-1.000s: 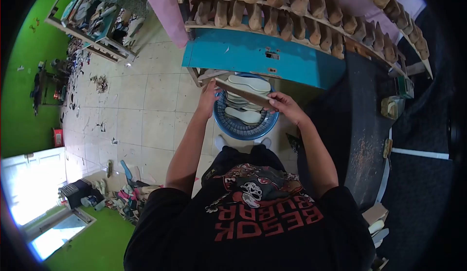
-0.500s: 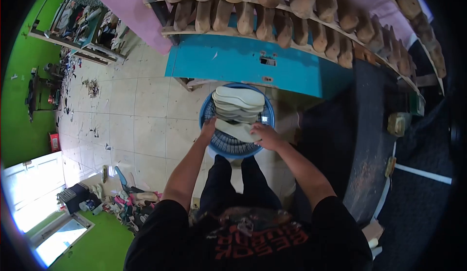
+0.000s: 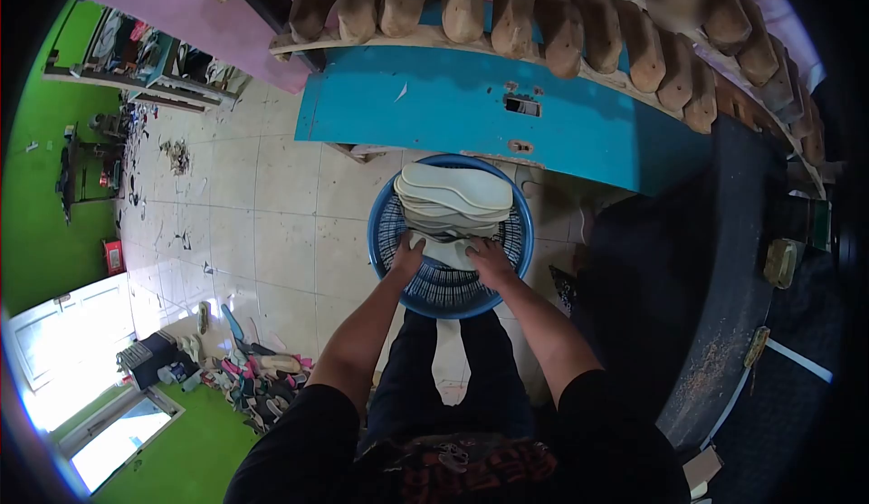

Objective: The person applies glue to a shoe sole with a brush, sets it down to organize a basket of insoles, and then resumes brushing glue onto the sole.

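Note:
A blue plastic basket (image 3: 375, 249) stands on the floor at my feet. In its far half lies a stack of pale shoe soles (image 3: 457, 187), piled flat on one another. One more off-white shoe sole (image 3: 445, 252) is between my hands, on the near side of the stack. My left hand (image 3: 407, 254) grips its left end, thumb on top. Its right end is in my right hand (image 3: 487, 261), fingers curled over it. Whether this sole rests on anything below is hidden.
Beyond the basket is a blue panel (image 3: 416, 110), with wooden shoe lasts (image 3: 511, 15) racked above it. A dark bench (image 3: 692, 323) stands on the right. Shoes and scraps (image 3: 258, 377) are heaped at lower left; debris (image 3: 175, 156) lies on the tiles.
The held sole has gone from slanting to nearer level, and my hands have drawn closer together. The basket and stack look larger as my view has shifted.

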A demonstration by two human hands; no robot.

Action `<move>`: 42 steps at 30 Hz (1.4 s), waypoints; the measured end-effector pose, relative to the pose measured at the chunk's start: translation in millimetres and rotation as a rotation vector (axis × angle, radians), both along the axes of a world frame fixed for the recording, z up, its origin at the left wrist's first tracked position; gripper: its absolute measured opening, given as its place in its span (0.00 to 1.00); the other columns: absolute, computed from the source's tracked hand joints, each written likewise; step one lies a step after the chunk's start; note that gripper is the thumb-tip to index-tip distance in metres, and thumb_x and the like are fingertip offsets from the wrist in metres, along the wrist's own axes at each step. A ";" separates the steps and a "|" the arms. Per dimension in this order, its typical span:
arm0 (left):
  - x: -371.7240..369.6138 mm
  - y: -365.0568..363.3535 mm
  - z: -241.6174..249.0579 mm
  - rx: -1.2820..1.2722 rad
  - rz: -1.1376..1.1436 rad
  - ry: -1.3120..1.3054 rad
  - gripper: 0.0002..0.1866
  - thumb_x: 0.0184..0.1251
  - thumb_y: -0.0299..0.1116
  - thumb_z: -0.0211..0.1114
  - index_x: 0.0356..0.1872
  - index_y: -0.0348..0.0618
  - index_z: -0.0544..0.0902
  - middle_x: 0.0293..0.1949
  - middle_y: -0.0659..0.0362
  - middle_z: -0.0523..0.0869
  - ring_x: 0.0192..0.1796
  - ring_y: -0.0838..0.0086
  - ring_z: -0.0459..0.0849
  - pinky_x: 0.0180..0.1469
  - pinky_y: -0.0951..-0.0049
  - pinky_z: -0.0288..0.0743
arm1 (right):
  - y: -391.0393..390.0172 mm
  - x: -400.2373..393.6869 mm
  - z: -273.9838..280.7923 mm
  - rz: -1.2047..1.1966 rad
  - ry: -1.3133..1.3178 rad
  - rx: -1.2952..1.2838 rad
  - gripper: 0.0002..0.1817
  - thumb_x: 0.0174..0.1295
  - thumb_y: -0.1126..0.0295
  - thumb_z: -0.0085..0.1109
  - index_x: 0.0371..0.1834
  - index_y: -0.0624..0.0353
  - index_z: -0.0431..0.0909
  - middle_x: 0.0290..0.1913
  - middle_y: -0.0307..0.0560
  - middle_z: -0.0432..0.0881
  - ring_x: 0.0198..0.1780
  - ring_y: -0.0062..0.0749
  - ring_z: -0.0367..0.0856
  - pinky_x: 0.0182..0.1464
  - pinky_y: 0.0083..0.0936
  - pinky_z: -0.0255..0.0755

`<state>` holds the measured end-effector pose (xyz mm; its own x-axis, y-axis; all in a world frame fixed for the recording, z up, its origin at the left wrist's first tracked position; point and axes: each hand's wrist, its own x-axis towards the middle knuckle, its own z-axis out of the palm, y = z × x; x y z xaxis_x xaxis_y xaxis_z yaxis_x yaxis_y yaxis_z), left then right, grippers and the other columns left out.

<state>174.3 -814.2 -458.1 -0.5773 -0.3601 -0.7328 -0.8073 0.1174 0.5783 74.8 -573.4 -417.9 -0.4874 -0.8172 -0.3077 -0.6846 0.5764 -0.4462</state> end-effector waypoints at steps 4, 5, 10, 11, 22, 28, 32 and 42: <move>-2.7 0.8 -9.2 -0.047 -0.142 -0.121 0.45 0.71 0.54 0.58 0.82 0.43 0.53 0.82 0.41 0.46 0.82 0.42 0.49 0.81 0.54 0.49 | 0.2 6.2 -21.9 -0.046 0.012 -0.045 0.26 0.46 0.77 0.66 0.54 0.55 0.81 0.64 0.54 0.73 0.66 0.54 0.72 0.64 0.47 0.67; -0.4 2.4 -10.3 -0.048 -0.137 -0.112 0.45 0.71 0.54 0.58 0.82 0.43 0.53 0.82 0.41 0.46 0.82 0.42 0.49 0.81 0.54 0.49 | 1.2 7.7 -24.4 -0.058 0.025 -0.064 0.25 0.48 0.77 0.65 0.54 0.56 0.81 0.65 0.54 0.73 0.66 0.54 0.72 0.64 0.48 0.67; 9.4 16.5 10.6 -0.242 -0.646 -0.057 0.48 0.68 0.53 0.63 0.79 0.32 0.55 0.81 0.34 0.39 0.83 0.37 0.37 0.83 0.48 0.39 | -17.0 30.6 -4.5 -0.020 -0.005 0.242 0.26 0.55 0.69 0.61 0.61 0.55 0.80 0.71 0.52 0.70 0.70 0.54 0.69 0.69 0.52 0.64; 8.8 20.2 14.8 -0.226 -0.763 -0.060 0.49 0.67 0.53 0.64 0.79 0.31 0.54 0.81 0.33 0.39 0.83 0.36 0.36 0.82 0.47 0.39 | -23.4 34.3 -2.3 -0.015 -0.083 0.360 0.28 0.57 0.66 0.60 0.64 0.55 0.79 0.74 0.52 0.68 0.72 0.54 0.67 0.71 0.53 0.62; -6.6 25.0 -2.7 -0.191 -0.871 -0.149 0.43 0.69 0.52 0.62 0.77 0.33 0.60 0.81 0.38 0.47 0.83 0.40 0.45 0.82 0.52 0.46 | -47.5 44.2 1.3 -0.104 -0.037 0.446 0.24 0.59 0.63 0.58 0.60 0.55 0.82 0.71 0.51 0.73 0.71 0.54 0.70 0.70 0.61 0.60; -4.5 19.3 65.8 -0.163 -0.859 -0.039 0.39 0.70 0.48 0.60 0.77 0.41 0.63 0.79 0.39 0.57 0.82 0.42 0.49 0.82 0.51 0.48 | -28.4 38.7 39.4 -0.089 -0.045 0.199 0.13 0.61 0.60 0.57 0.40 0.56 0.85 0.41 0.52 0.88 0.46 0.50 0.87 0.52 0.53 0.76; 35.5 19.7 45.6 -0.146 -0.831 0.200 0.35 0.71 0.45 0.60 0.75 0.41 0.67 0.76 0.39 0.65 0.80 0.45 0.57 0.80 0.51 0.55 | -13.9 22.9 102.3 -0.113 -0.016 0.194 0.13 0.61 0.61 0.57 0.41 0.55 0.84 0.38 0.53 0.88 0.44 0.54 0.87 0.50 0.52 0.77; 73.5 17.1 120.1 0.151 -0.739 0.227 0.31 0.74 0.44 0.58 0.73 0.37 0.69 0.70 0.40 0.75 0.73 0.50 0.73 0.76 0.60 0.64 | 67.5 53.8 184.0 -0.717 -0.213 0.192 0.18 0.59 0.70 0.58 0.53 0.52 0.83 0.56 0.57 0.85 0.59 0.51 0.83 0.61 0.44 0.77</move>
<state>247.8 -797.1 -338.0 -0.7695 0.2692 -0.5791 -0.4114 0.4846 0.7719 128.7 -505.9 -233.9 -0.7919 -0.2468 -0.5586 -0.0250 0.9270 -0.3742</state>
